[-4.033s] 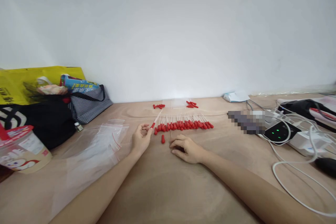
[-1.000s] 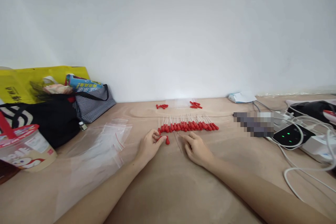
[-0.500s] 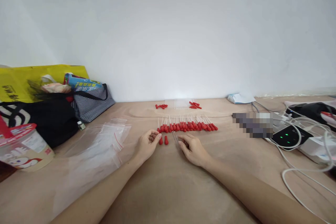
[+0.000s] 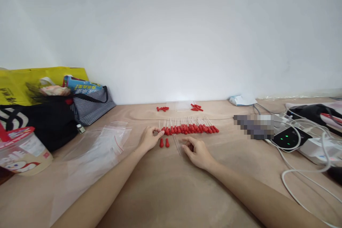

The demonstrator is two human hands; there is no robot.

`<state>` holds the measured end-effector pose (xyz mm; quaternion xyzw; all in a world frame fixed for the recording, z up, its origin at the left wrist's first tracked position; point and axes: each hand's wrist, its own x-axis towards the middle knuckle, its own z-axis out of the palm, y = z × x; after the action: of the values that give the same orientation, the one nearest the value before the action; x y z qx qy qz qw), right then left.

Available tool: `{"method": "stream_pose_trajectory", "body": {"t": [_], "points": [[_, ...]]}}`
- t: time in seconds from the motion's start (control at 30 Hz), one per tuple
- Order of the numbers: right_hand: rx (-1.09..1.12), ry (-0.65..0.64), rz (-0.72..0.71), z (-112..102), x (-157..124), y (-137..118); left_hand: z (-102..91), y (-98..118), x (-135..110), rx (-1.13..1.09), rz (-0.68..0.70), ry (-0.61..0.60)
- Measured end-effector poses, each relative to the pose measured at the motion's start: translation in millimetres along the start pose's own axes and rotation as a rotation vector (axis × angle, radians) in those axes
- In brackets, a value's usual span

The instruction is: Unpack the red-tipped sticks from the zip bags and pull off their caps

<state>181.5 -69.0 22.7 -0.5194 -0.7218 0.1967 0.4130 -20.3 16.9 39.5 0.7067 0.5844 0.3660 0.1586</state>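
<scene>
Red-bulbed droppers (image 4: 187, 128), in line at left hand (image 4: 150, 138), grip unclear, ahead of half-spread right hand (image 4: 197, 152)

On the tabletop (image 4: 165, 192), a row of droppers (image 4: 187, 128) lies before the wall (image 4: 171, 42); two bulbs (image 4: 167, 143) lie in front of the row's left end, plastic bags (image 4: 93, 156) to the left, cables (image 4: 307, 171) to the right.

From here, the location resembles a home: a flat tan tabletop (image 4: 171, 192) adjoins a white wall (image 4: 171, 42) and carries a black-and-white striped bag (image 4: 93, 107), a red-lidded plastic drink cup (image 4: 29, 155) and looped white cables (image 4: 307, 171).
</scene>
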Motion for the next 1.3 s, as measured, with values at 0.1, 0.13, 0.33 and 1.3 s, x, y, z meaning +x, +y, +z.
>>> {"method": "stream_pose_trajectory", "body": {"t": [0.1, 0.13, 0.33, 1.3], "points": [[0.0, 0.01, -0.002, 1, 0, 1, 1.6, -2, 0, -0.031, -0.041, 0.048], [0.0, 0.014, -0.001, 1, 1, 1, 1.7, -3, -1, -0.047, -0.054, 0.063], [-0.027, 0.079, -0.065, -2, -2, 4, -9.5, -7, -18, -0.14, -0.068, 0.142], [-0.493, 0.044, -0.565, -18, -7, 5, -11.2, 26, -62, 0.168, 0.807, -0.174]]}}
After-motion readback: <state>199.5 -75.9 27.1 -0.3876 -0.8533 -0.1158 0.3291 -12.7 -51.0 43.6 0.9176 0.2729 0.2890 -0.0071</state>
